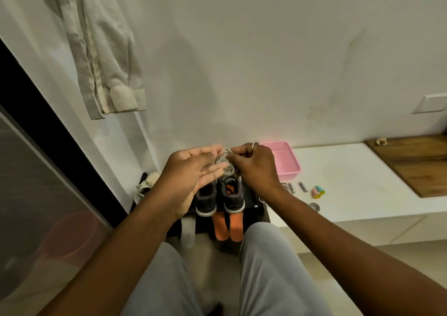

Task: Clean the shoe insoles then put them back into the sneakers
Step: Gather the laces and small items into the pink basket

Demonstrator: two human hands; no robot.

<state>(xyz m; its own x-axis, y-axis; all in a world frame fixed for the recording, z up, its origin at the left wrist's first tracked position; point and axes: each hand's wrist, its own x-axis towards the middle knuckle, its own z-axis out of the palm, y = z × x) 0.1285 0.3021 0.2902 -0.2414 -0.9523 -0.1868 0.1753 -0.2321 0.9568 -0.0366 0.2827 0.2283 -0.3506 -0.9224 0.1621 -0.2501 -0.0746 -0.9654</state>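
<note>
Two orange insoles [222, 227] below hands, right hand [254, 168] pinching grey bundle [223, 162], left hand [191, 177] open

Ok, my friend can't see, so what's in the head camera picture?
A person's right hand pinches a coil of pale laces above two dark sneakers, with the open left hand beside it. Two orange insoles lie outside the shoes, nearer the person, and a pink tub sits on a white ledge to the right.

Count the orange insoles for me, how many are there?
2. The left insole and the right insole lie side by side at the heels of the left sneaker and right sneaker, nearer the person. The right hand, pinching a coiled lace, hides the shoe fronts.
</note>
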